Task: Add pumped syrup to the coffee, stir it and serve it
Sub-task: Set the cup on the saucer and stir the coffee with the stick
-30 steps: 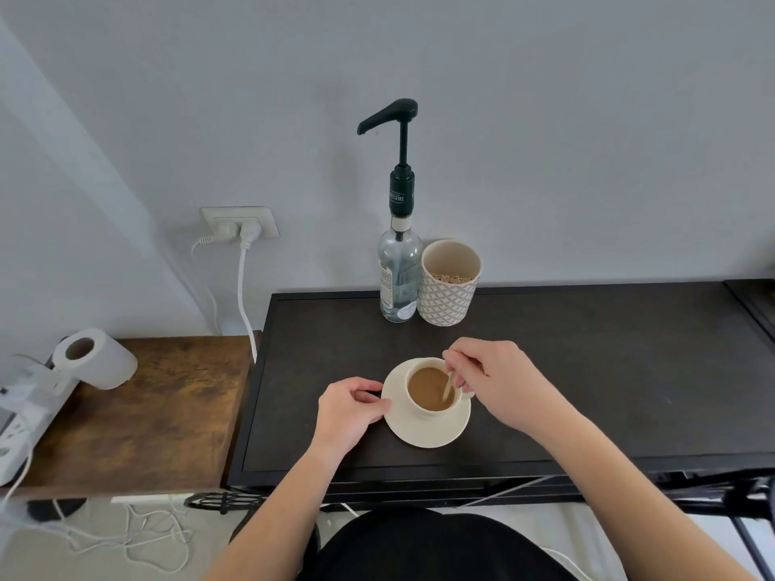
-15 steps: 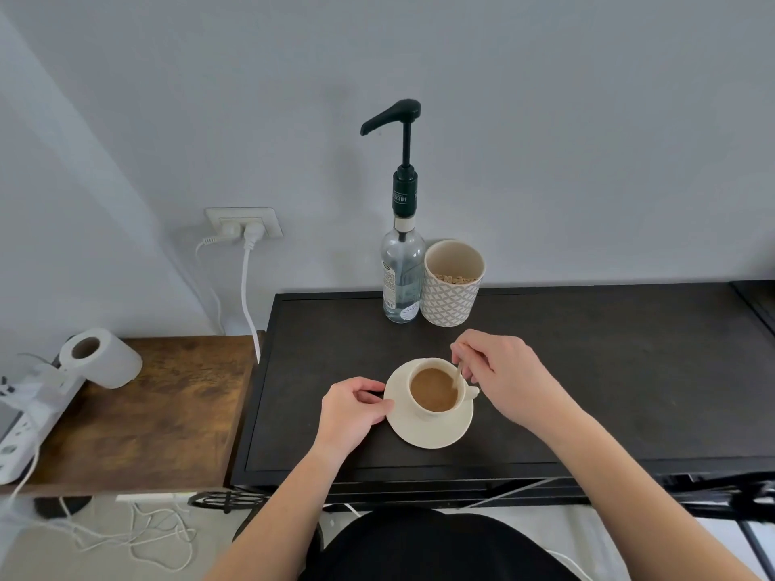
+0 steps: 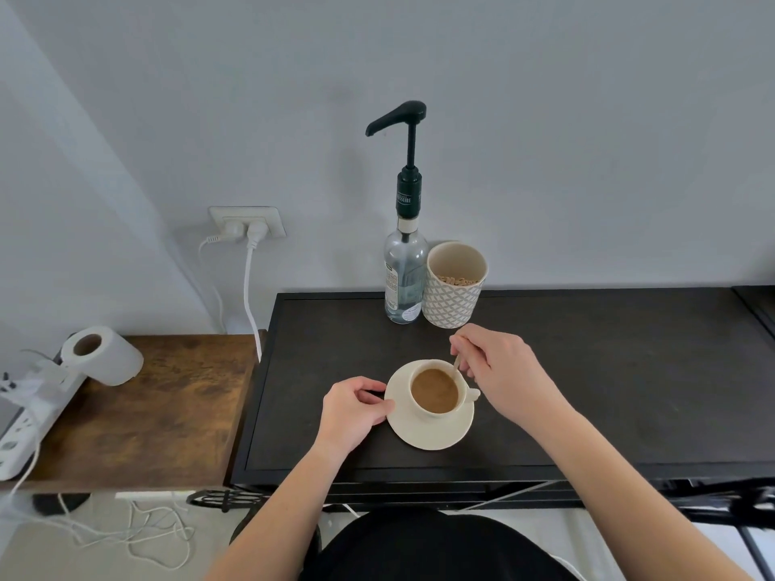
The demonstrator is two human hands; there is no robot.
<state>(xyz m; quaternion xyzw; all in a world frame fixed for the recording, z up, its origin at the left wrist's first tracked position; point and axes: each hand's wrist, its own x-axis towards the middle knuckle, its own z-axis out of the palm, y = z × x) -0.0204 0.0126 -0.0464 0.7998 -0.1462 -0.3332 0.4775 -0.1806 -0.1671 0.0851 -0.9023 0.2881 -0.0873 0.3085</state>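
- Progress check, left to right: left hand [image 3: 354, 413] steadies the saucer [image 3: 427, 436], thumb and curled fingers pinching its left rim.
- Cup [image 3: 459, 406] sits on that saucer, front-middle of the dark table [image 3: 629, 371]. The coffee [image 3: 434, 390] in it is milky tan and close to the brim.
- Right hand [image 3: 503, 375] hangs over the cup's right side, fingertips pinched on the top of a thin stirrer [image 3: 456, 365]. Its lower end dips into the coffee by the far rim.
- My read: syrup is probably in already. The pump on the bottle [image 3: 402, 278] is up and nobody's touching it, though I can't actually see syrup in the coffee.
- Stirring looks like the step in hand. What's left is pulling the stirrer out and serving.
- Counts on the wooden side table [image 3: 167, 413] at far left: 1 power strip [image 3: 25, 417], 1 paper roll [image 3: 102, 356].
- On the wall: 1 outlet [image 3: 247, 222] with 2 plugs in it.
- At the back of the dark table: 1 bottle and 1 patterned holder [image 3: 453, 299] just right of it. The holder has little tan bits inside, too small to count or name.
- Up front: 1 saucer, 1 cup, 1 stirrer in use, 2 hands.
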